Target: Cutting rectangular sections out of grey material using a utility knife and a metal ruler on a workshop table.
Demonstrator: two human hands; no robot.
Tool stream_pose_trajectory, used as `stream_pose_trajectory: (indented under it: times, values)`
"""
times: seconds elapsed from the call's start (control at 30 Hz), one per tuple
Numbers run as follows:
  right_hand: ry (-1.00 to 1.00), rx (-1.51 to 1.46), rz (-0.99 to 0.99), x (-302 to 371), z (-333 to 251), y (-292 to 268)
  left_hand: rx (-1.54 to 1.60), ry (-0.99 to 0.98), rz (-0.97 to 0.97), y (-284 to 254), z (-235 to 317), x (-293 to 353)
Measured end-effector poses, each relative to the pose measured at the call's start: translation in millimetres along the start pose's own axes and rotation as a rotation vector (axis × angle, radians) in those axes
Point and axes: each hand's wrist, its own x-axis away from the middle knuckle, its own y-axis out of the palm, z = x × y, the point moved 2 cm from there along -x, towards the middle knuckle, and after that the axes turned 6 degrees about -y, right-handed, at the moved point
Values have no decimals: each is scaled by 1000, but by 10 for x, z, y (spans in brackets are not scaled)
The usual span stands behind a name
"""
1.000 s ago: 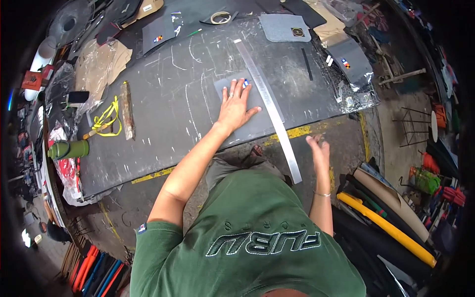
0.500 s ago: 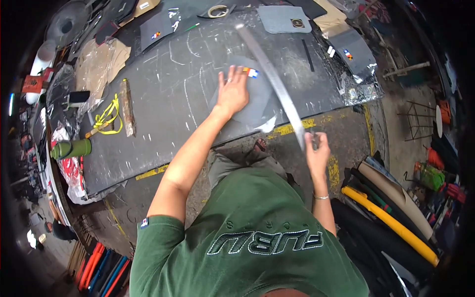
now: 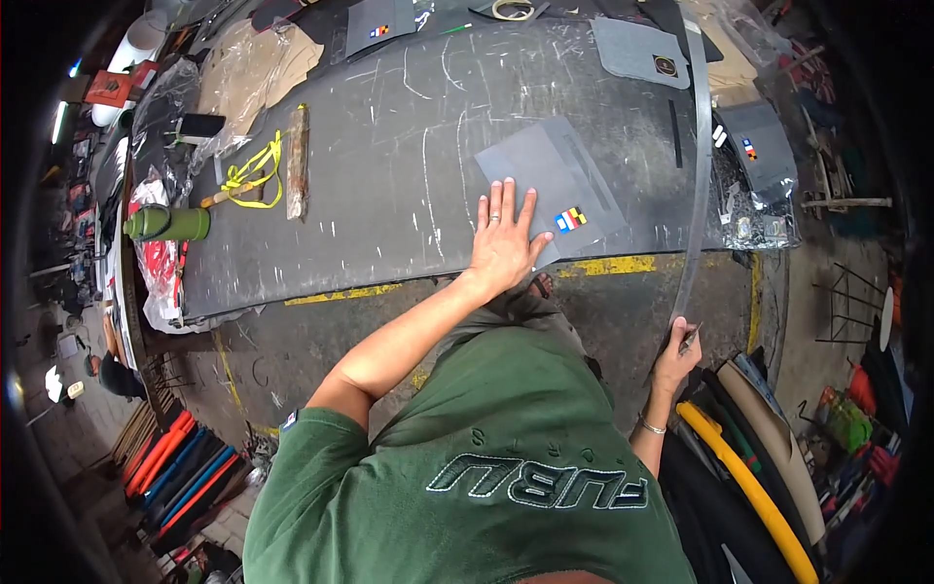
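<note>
My left hand (image 3: 502, 243) lies flat with fingers apart on a grey sheet (image 3: 553, 161) at the near edge of the dark worktable (image 3: 370, 185). A small multicoloured label (image 3: 571, 219) on the sheet shows just right of my thumb. Off to the right, my right hand (image 3: 673, 362) is closed on the lower end of a long metal ruler (image 3: 699, 165). The ruler stretches away past the sheet, across the table's right part. A small dark, thin item (image 3: 691, 337) also sticks out of my right fingers; its kind is unclear.
Left on the table are a green bottle (image 3: 175, 224), a yellow cord (image 3: 255, 175), a worn wooden stick (image 3: 298, 161) and a phone (image 3: 199, 127). Grey labelled pieces lie at the back and right, including one with a round emblem (image 3: 664, 65). Rolled material (image 3: 744, 487) stands at lower right.
The grey sheet has been turned, its label now toward the near edge. My right hand has carried the ruler rightward, away from the sheet. The whole view has shifted.
</note>
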Motion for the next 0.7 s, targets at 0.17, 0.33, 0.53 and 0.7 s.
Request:
stream_pose_trajectory:
  times: [0.17, 0.33, 0.53, 0.7]
  values:
    - [-35, -106, -46, -126, -271, 269, 18, 137, 109, 215, 252, -407]
    - [-59, -368, -160, -195, -730, 555, 78, 97, 63, 215, 402, -709]
    - [-40, -317, -155, -50, -721, 480, 87, 21, 78, 3, -112, -630]
    - [-37, -427, -168, -101, -833, 745, -1, 51, 44, 81, -24, -600]
